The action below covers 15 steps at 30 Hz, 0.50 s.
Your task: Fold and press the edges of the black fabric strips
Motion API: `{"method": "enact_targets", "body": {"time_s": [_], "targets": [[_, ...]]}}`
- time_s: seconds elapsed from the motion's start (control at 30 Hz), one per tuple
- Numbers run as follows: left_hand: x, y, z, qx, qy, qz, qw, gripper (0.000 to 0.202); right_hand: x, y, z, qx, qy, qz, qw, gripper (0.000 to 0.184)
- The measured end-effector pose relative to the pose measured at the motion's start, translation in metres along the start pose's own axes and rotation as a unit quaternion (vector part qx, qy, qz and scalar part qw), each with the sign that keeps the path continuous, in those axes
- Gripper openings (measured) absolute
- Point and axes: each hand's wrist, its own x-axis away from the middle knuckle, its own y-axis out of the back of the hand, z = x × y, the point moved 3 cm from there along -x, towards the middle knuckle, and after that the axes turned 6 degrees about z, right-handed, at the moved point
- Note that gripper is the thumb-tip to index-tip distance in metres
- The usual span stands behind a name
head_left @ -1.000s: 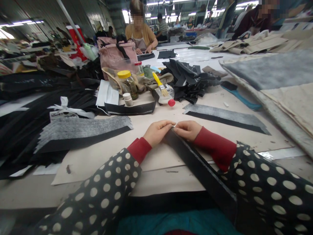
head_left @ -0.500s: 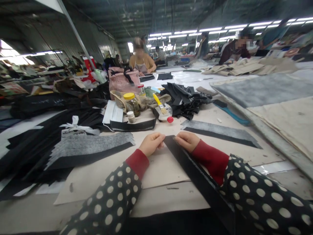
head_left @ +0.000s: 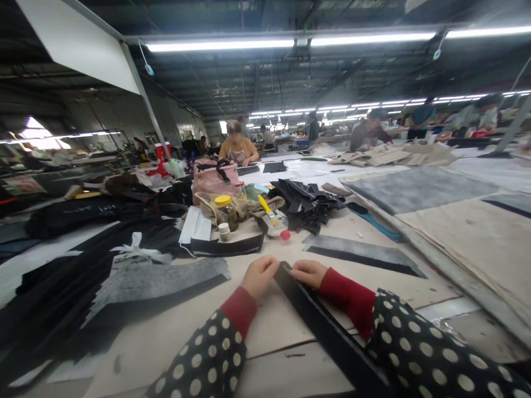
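A long black fabric strip (head_left: 321, 320) with a pale line along its right edge runs from between my hands down toward my body. My left hand (head_left: 259, 276) has its fingers closed at the left corner of the strip's far end. Across from it, my right hand (head_left: 309, 272) pinches the right edge near the same end; its fingertips are partly hidden. Beyond the hands lie a grey-and-black strip (head_left: 365, 254) to the right and a layered stack of similar strips (head_left: 161, 284) to the left.
A yellow-handled brush (head_left: 269, 210) rests on a container with a red cap (head_left: 285, 235). Close by are a yellow-lidded jar (head_left: 226, 213), a small white bottle (head_left: 224, 232), a face mask (head_left: 196, 228) and black scraps (head_left: 305, 202). A co-worker (head_left: 238, 146) sits across the table.
The view has tilted upward, so the table and hands appear lower. My left hand has come closer to the strip's end and now meets its corner. The right hand keeps its pinch.
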Motion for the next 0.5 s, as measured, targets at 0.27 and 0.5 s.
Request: {"method": "enact_targets", "body": {"time_s": [0.27,0.5], "targets": [[-0.009,0.033,0.038,0.155,0.117,-0.160,0.968,0.029,0.047,0.012,-0.036,-0.123,-0.056,0.097,0.986,0.043],[-0.009,0.022,0.038,0.197,0.130,-0.168,0.957,0.039,0.018,0.101,0.010,0.017,0.034,-0.143,0.989,0.034]]}}
